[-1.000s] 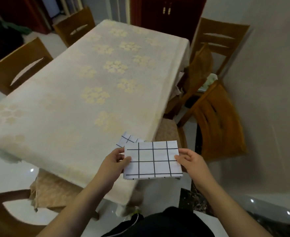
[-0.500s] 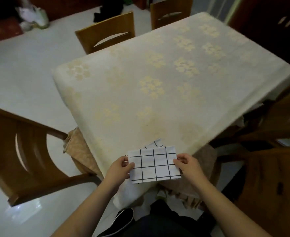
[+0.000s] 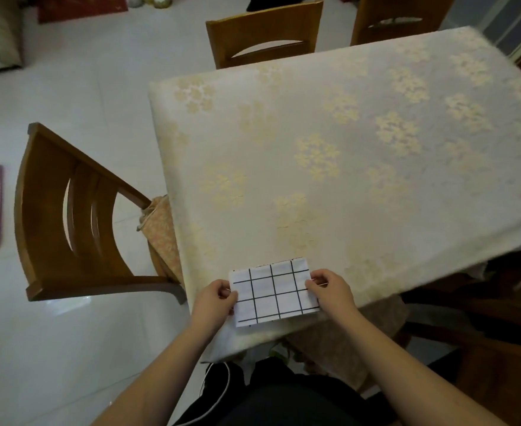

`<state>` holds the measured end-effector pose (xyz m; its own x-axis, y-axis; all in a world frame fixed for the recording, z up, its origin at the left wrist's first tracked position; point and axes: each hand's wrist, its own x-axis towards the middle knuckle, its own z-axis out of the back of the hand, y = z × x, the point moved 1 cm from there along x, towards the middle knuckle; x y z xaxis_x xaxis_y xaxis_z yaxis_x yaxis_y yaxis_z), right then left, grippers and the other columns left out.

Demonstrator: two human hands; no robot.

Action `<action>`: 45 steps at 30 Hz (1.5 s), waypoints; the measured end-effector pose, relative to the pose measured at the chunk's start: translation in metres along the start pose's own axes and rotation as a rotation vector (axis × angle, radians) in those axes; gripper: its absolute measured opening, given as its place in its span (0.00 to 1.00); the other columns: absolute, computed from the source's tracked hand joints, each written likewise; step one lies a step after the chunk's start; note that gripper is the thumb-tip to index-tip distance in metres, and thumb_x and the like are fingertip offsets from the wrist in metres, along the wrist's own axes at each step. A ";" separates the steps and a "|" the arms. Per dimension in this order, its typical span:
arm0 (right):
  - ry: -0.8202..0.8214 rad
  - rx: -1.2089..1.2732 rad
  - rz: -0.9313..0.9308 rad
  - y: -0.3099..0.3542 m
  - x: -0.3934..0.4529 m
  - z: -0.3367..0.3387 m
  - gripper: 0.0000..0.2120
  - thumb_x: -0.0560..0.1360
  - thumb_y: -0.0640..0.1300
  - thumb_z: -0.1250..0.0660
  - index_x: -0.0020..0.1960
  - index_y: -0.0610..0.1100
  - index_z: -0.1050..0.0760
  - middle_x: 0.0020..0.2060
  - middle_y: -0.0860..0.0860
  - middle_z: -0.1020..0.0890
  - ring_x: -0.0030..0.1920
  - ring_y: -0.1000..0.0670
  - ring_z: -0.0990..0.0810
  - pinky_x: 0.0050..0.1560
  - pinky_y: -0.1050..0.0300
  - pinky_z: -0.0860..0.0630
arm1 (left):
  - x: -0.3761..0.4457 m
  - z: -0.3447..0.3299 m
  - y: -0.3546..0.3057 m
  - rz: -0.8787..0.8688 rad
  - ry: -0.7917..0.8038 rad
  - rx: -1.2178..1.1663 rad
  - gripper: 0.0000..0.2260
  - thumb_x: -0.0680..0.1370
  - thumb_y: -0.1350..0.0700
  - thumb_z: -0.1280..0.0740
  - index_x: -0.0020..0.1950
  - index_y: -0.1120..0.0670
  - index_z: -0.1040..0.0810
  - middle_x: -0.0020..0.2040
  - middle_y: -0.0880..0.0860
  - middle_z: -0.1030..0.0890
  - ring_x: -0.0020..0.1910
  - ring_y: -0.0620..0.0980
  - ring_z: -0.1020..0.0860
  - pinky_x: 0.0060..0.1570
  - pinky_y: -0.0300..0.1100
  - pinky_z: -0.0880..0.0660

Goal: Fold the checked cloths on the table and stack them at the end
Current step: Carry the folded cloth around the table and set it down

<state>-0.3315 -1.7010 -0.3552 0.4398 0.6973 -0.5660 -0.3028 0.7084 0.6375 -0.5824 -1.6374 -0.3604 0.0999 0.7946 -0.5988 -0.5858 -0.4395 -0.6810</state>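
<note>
My left hand [image 3: 214, 298] pinches left short edge of folded checked cloth [image 3: 274, 292], thumb on top, fingers curled under. My right hand [image 3: 329, 289] pinches right short edge same way. Cloth sits at near corner of table [image 3: 360, 167], over tablecloth edge; sliver at far edge suggests second cloth beneath, cannot confirm.

Procedure, my judgement: lower flat, square edges to layer below, release both pinches together, press once to seat.

Cloth: white, thin black grid, compact crisp rectangle, flat, no loose corners visible.
</note>
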 end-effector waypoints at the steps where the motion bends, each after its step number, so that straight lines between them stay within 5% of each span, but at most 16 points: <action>1: 0.003 -0.008 0.007 0.000 0.003 0.000 0.07 0.78 0.44 0.32 0.55 0.47 0.24 0.45 0.53 0.21 0.44 0.55 0.23 0.41 0.65 0.30 | 0.000 -0.001 -0.001 -0.014 -0.013 0.028 0.02 0.77 0.59 0.32 0.49 0.55 0.22 0.40 0.56 0.17 0.39 0.52 0.18 0.45 0.48 0.19; 9: 0.025 -0.069 0.046 -0.008 0.016 -0.003 0.09 0.77 0.46 0.31 0.56 0.47 0.24 0.47 0.52 0.20 0.48 0.52 0.22 0.47 0.61 0.27 | 0.002 -0.010 0.007 -0.112 -0.153 0.159 0.13 0.74 0.54 0.28 0.55 0.55 0.27 0.37 0.51 0.22 0.37 0.47 0.23 0.36 0.37 0.29; 11: -0.064 -0.154 0.101 -0.012 0.016 -0.004 0.14 0.76 0.50 0.31 0.60 0.48 0.26 0.51 0.53 0.23 0.52 0.51 0.23 0.53 0.56 0.26 | -0.001 -0.011 0.007 -0.178 -0.291 0.223 0.17 0.74 0.49 0.29 0.58 0.55 0.28 0.44 0.50 0.23 0.42 0.49 0.24 0.42 0.41 0.27; 14: -0.218 -0.381 0.332 -0.013 0.013 -0.011 0.18 0.79 0.54 0.37 0.66 0.48 0.28 0.58 0.52 0.25 0.59 0.49 0.28 0.62 0.52 0.32 | 0.000 -0.020 0.008 -0.524 -0.436 0.442 0.18 0.76 0.47 0.35 0.60 0.57 0.25 0.52 0.53 0.22 0.50 0.53 0.24 0.50 0.47 0.26; 16: -0.232 -0.468 0.530 -0.006 0.010 -0.026 0.21 0.80 0.53 0.45 0.67 0.44 0.27 0.62 0.48 0.23 0.63 0.46 0.26 0.64 0.50 0.32 | 0.004 -0.034 0.011 -0.747 -0.360 0.622 0.21 0.78 0.46 0.40 0.66 0.57 0.27 0.61 0.56 0.22 0.60 0.55 0.24 0.57 0.49 0.26; 19: -0.124 -0.667 0.709 0.004 0.011 -0.055 0.24 0.84 0.49 0.57 0.69 0.40 0.30 0.66 0.45 0.23 0.68 0.47 0.30 0.72 0.51 0.39 | 0.010 -0.055 0.018 -0.921 -0.153 0.844 0.25 0.82 0.48 0.46 0.77 0.59 0.37 0.76 0.56 0.35 0.76 0.54 0.38 0.72 0.50 0.39; 23: 0.082 -0.816 0.608 -0.004 0.016 -0.074 0.27 0.84 0.51 0.62 0.76 0.40 0.40 0.74 0.47 0.32 0.74 0.51 0.41 0.74 0.54 0.52 | 0.018 -0.066 0.023 -0.717 -0.031 0.936 0.28 0.84 0.44 0.53 0.79 0.58 0.44 0.80 0.54 0.44 0.79 0.50 0.47 0.74 0.50 0.47; 27: 0.103 -0.900 0.579 -0.006 0.022 -0.073 0.27 0.81 0.54 0.51 0.76 0.42 0.40 0.76 0.48 0.35 0.76 0.52 0.44 0.74 0.53 0.52 | 0.022 -0.063 0.024 -0.647 0.011 0.965 0.29 0.83 0.41 0.51 0.79 0.56 0.44 0.80 0.54 0.45 0.79 0.50 0.48 0.75 0.50 0.48; 33: 0.092 -0.921 0.580 -0.019 0.029 -0.054 0.34 0.79 0.61 0.49 0.79 0.44 0.45 0.78 0.48 0.43 0.78 0.51 0.47 0.75 0.51 0.51 | 0.024 -0.040 0.035 -0.537 0.010 0.988 0.38 0.78 0.32 0.49 0.80 0.54 0.50 0.81 0.52 0.49 0.79 0.50 0.50 0.75 0.52 0.51; 42: 0.135 -0.947 0.560 -0.025 0.034 -0.043 0.37 0.80 0.66 0.57 0.80 0.44 0.55 0.79 0.47 0.51 0.78 0.51 0.56 0.75 0.55 0.61 | 0.024 -0.023 0.039 -0.480 0.085 1.036 0.41 0.76 0.28 0.52 0.80 0.54 0.52 0.81 0.52 0.52 0.79 0.49 0.54 0.74 0.52 0.54; 45: 0.162 -0.956 0.594 -0.023 0.036 -0.040 0.39 0.76 0.69 0.64 0.79 0.46 0.65 0.78 0.50 0.63 0.78 0.52 0.64 0.75 0.55 0.67 | 0.025 -0.022 0.040 -0.468 0.125 1.036 0.41 0.77 0.28 0.53 0.80 0.54 0.53 0.81 0.52 0.52 0.79 0.50 0.54 0.73 0.51 0.55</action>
<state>-0.3431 -1.6881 -0.4111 -0.0816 0.9072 -0.4127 -0.9784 0.0059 0.2064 -0.5854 -1.6438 -0.4118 0.5279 0.7168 -0.4556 -0.8460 0.4909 -0.2079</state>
